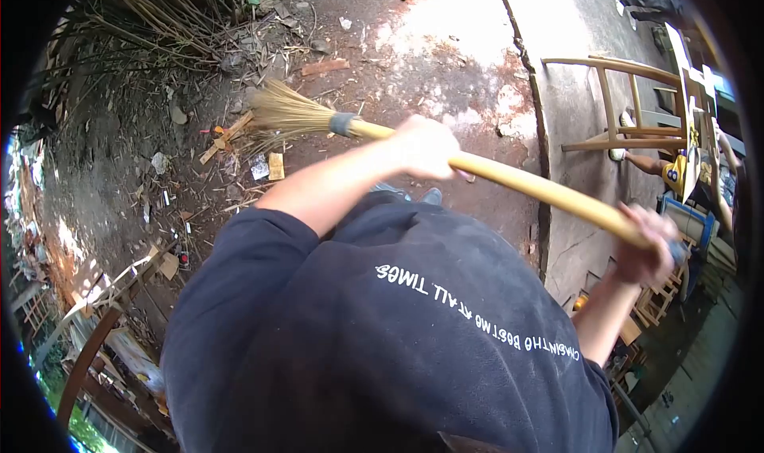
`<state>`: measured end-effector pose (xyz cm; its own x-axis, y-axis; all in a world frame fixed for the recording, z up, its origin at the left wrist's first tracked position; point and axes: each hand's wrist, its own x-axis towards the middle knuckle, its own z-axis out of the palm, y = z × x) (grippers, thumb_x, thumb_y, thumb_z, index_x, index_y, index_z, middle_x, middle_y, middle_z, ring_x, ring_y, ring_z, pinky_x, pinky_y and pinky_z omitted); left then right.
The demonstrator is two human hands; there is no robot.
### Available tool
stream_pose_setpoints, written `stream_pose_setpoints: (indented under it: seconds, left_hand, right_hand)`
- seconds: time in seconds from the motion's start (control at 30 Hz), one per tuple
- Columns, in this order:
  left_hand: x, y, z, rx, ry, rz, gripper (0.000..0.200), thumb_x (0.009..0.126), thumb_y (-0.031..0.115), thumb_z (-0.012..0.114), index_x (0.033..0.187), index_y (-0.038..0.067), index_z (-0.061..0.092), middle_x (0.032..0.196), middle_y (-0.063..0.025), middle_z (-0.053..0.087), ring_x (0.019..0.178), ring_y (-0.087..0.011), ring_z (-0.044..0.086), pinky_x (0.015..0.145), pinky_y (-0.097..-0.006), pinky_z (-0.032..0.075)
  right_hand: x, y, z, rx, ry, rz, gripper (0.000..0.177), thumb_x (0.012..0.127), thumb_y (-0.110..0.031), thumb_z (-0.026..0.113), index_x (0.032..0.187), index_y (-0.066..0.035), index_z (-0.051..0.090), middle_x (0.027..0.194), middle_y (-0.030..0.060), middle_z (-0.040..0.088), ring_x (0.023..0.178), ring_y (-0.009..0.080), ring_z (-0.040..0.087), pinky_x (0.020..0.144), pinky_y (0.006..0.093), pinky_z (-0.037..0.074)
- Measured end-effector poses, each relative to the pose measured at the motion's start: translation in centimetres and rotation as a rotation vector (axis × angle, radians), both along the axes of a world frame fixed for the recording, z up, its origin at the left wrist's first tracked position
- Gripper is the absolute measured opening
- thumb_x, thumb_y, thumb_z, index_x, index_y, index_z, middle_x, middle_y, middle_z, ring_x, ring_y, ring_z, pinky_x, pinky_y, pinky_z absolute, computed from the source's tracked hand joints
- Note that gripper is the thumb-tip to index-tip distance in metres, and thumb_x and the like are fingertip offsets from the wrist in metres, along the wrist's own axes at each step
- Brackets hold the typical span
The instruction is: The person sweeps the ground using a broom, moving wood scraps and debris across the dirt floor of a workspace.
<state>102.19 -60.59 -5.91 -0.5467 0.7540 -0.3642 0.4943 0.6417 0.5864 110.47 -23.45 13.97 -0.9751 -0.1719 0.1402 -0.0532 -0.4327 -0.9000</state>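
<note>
One broom [517, 180]: splayed tan bristles [290, 112], grey collar [343, 124] | gripped by closed left hand [430, 147] nearer bristles, closed right hand [649, 244] near opposite end

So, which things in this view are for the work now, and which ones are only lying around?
For the work:
- broom, its handle held by the left hand and right hand
- probably the wood scraps near its bristles, as litter to sweep

Seemingly just there:
- reddish wood strip
- heap of thin sticks
- wooden frame with legs
</note>
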Motion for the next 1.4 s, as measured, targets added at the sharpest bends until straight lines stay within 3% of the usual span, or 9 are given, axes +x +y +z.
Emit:
stream_pose_setpoints:
  seconds: [0.2,0.3,0.4,0.6,0.73,0.93,1.0,1.27,1.4]
  left_hand:
    - [-3.3,1.7,0.1,0.447,0.124,0.117,0.017,0.079,0.030,0.072,0.082,0.014,0.074,0.082,-0.0103,0.073,0.081,-0.0329,0.072,0.076,-0.0468,0.057]
    - [-6.3,1.2,-10.7,0.452,0.184,0.137,0.017,0.081,0.028,0.072,0.086,0.013,0.077,0.087,-0.0141,0.075,0.086,-0.0350,0.073,0.081,-0.0461,0.057]
    - [-3.9,-4.0,-13.3,0.152,-0.110,0.124,0.032,0.087,0.042,0.074,0.097,0.012,0.080,0.093,-0.0188,0.076,0.092,-0.0351,0.074,0.083,-0.0466,0.057]
    - [-1.3,-6.8,0.8,0.236,-0.090,0.203,0.022,0.079,0.035,0.077,0.088,0.015,0.077,0.085,-0.0112,0.075,0.083,-0.0347,0.072,0.080,-0.0458,0.056]
    - [-2.4,-3.6,5.4,0.489,0.240,0.145,0.015,0.072,0.027,0.077,0.081,0.016,0.073,0.079,-0.0098,0.073,0.080,-0.0360,0.071,0.078,-0.0455,0.056]
    - [-9.9,-2.7,-10.6,0.482,0.078,0.239,0.014,0.079,0.024,0.076,0.081,0.011,0.073,0.082,-0.0175,0.071,0.083,-0.0381,0.070,0.076,-0.0456,0.055]
    - [-7.7,-4.9,-12.1,0.198,-0.047,0.017,0.019,0.084,0.028,0.076,0.088,0.010,0.077,0.086,-0.0184,0.073,0.086,-0.0374,0.071,0.077,-0.0452,0.055]
    - [-4.4,-5.4,2.4,0.288,-0.337,-0.055,0.035,0.083,0.046,0.076,0.092,0.011,0.079,0.083,-0.0160,0.074,0.080,-0.0347,0.072,0.075,-0.0452,0.056]
    - [-10.1,-0.3,7.4,0.210,-0.015,-0.218,0.023,0.077,0.037,0.074,0.086,0.016,0.079,0.081,-0.0135,0.074,0.081,-0.0331,0.073,0.078,-0.0454,0.058]
  right_hand:
    - [-0.4,-9.7,11.4,0.579,0.735,0.128,0.044,0.082,-0.054,0.083,0.072,-0.019,0.058,0.072,-0.0033,0.065,0.068,0.0169,0.067,0.072,0.0350,0.055]
    - [-3.9,-18.8,4.7,0.921,0.491,0.055,0.023,0.083,-0.024,0.074,0.076,-0.006,0.061,0.075,0.0117,0.069,0.072,0.0272,0.070,0.075,0.0448,0.060]
    - [-6.6,-12.4,-4.7,0.449,0.065,0.052,0.020,0.084,-0.018,0.075,0.080,-0.005,0.061,0.086,0.0165,0.072,0.095,0.0362,0.072,0.094,0.0521,0.055]
    - [-3.1,-8.5,2.1,0.103,0.000,-0.040,0.010,0.089,-0.011,0.065,0.091,-0.007,0.056,0.090,0.0119,0.068,0.098,0.0356,0.069,0.098,0.0572,0.054]
    - [-0.7,-9.4,12.9,0.462,0.621,0.045,0.017,0.089,-0.024,0.065,0.076,-0.014,0.061,0.076,-0.0008,0.070,0.082,0.0243,0.075,0.080,0.0391,0.061]
    - [-5.3,-20.0,4.1,1.042,0.553,0.171,0.023,0.086,-0.024,0.073,0.076,-0.009,0.059,0.080,0.0068,0.070,0.085,0.0267,0.072,0.091,0.0491,0.058]
    - [-6.4,-16.5,-2.4,0.586,0.187,0.079,0.020,0.086,-0.021,0.072,0.080,-0.008,0.059,0.083,0.0107,0.069,0.094,0.0311,0.071,0.097,0.0536,0.055]
    - [-1.8,-5.6,2.0,-0.005,0.034,-0.172,0.011,0.088,-0.018,0.063,0.094,-0.010,0.060,0.090,0.0085,0.064,0.094,0.0288,0.062,0.095,0.0473,0.051]
    - [-1.8,-4.6,11.4,0.485,0.440,0.035,0.022,0.087,-0.039,0.079,0.090,-0.020,0.068,0.095,-0.0038,0.070,0.098,0.0206,0.069,0.090,0.0390,0.052]
